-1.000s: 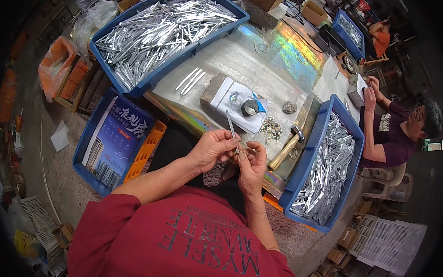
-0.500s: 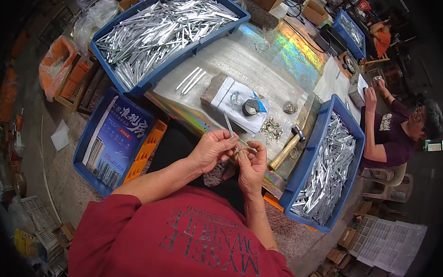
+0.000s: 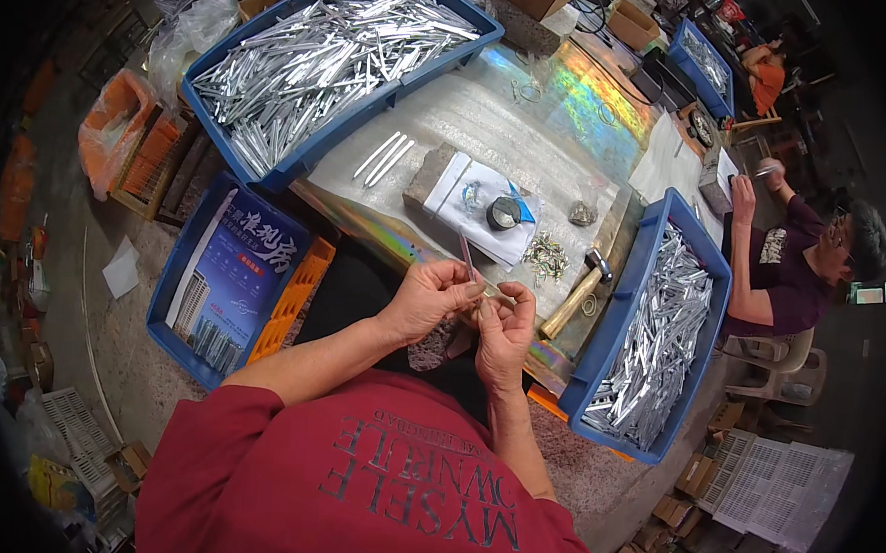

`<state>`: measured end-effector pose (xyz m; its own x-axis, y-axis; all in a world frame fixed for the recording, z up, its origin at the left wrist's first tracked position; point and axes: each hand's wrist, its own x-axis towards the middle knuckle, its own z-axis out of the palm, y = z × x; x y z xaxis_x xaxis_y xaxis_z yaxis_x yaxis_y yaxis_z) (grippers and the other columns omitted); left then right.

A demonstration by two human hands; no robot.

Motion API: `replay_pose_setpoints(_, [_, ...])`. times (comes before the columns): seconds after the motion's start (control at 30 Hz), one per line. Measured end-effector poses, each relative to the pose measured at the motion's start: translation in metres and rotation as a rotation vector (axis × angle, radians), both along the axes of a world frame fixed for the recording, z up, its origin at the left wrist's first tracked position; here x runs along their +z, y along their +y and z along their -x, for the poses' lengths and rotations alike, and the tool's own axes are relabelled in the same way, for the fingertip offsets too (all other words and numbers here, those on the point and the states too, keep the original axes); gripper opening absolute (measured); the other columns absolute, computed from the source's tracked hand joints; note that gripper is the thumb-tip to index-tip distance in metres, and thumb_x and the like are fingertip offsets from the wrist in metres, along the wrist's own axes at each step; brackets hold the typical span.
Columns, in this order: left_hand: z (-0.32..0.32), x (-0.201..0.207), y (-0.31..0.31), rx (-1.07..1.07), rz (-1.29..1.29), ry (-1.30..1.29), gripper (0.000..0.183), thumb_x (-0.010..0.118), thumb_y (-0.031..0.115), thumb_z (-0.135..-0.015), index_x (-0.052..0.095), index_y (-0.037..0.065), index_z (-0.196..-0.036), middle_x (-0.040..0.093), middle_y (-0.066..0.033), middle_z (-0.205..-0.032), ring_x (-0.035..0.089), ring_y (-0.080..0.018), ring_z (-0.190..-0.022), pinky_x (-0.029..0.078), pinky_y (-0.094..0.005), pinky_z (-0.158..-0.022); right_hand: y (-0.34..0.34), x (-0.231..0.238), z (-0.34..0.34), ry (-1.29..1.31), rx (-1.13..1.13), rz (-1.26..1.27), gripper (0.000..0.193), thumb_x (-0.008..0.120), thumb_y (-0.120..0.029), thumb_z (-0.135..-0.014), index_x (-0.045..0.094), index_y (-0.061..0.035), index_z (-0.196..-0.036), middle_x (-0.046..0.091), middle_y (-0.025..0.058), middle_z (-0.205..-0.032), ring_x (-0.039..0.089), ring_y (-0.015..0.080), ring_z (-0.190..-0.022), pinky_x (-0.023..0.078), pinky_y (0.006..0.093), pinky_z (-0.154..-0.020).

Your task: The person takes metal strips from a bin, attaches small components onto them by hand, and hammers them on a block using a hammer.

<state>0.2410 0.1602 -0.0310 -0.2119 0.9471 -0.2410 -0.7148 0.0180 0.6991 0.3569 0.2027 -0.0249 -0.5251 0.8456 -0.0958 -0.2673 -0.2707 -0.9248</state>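
My left hand pinches a thin metal strip between thumb and fingers, its free end pointing away from me. Close beside it, my right hand has thumb and forefinger closed at the strip's near end; the fingertips hide that end. Just beyond my hands is a block topped with white paper, on which stands a small round black container. Right of the block lies a pile of small metal pieces. A hammer with a wooden handle rests beside the pile.
Silver strips fill a large blue bin at the back left and another blue bin on the right. Three strips lie on the table. A blue crate with a printed sheet stands left. Another person sits at right.
The strip has turned slightly in my fingers, its far end shifting a little right and nearer. My hands stay almost in place. The other person's raised hand has moved slightly.
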Motion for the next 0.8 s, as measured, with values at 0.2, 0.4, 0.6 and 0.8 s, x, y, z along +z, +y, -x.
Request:
replay_pose_setpoints(0.2, [-0.004,0.0,0.004,0.053,-0.002,-0.056,0.011,0.058,0.014,-0.077,0.054,0.004,-0.08,0.054,-0.0008,-0.066,0.044,-0.0025,-0.051,0.031,-0.0136,-0.041,0.001,0.005,0.005,-0.008,-0.07,0.006,0.027,0.049,-0.004,-0.081,0.033,-0.0048,-0.103,0.049,0.0014,-0.07,0.043,0.0042,-0.06,0.033,0.0153,-0.052])
replay_pose_setpoints(0.4, [0.011,0.002,0.026,0.138,-0.013,0.096,0.011,0.058,0.013,-0.077,0.053,0.003,-0.08,0.056,-0.0033,-0.068,0.043,-0.0022,-0.049,0.031,-0.0137,-0.041,0.01,0.005,0.005,-0.041,-0.104,-0.003,0.033,0.047,-0.01,-0.084,0.029,-0.0036,-0.111,0.058,0.009,-0.082,0.052,0.0072,-0.064,0.038,0.0155,-0.054])
replay_pose_setpoints(0.6, [0.029,0.016,0.063,0.208,-0.087,0.354,0.011,0.057,0.013,-0.078,0.055,0.001,-0.08,0.057,-0.0026,-0.069,0.044,-0.0014,-0.052,0.033,-0.0137,-0.044,0.006,-0.007,-0.008,-0.147,-0.088,-0.018,0.035,0.045,-0.012,-0.085,0.03,-0.0014,-0.114,0.055,0.0049,-0.071,0.047,0.0049,-0.052,0.036,0.015,-0.048])
replay_pose_setpoints(0.8, [0.037,0.003,0.082,0.256,-0.089,0.498,0.01,0.055,0.008,-0.078,0.056,-0.001,-0.083,0.057,-0.0003,-0.073,0.05,-0.004,-0.067,0.04,-0.0167,-0.061,0.001,-0.008,-0.014,-0.228,-0.101,-0.003,0.03,0.045,-0.011,-0.084,0.035,0.001,-0.11,0.052,0.0036,-0.067,0.043,0.0038,-0.051,0.035,0.0147,-0.046])
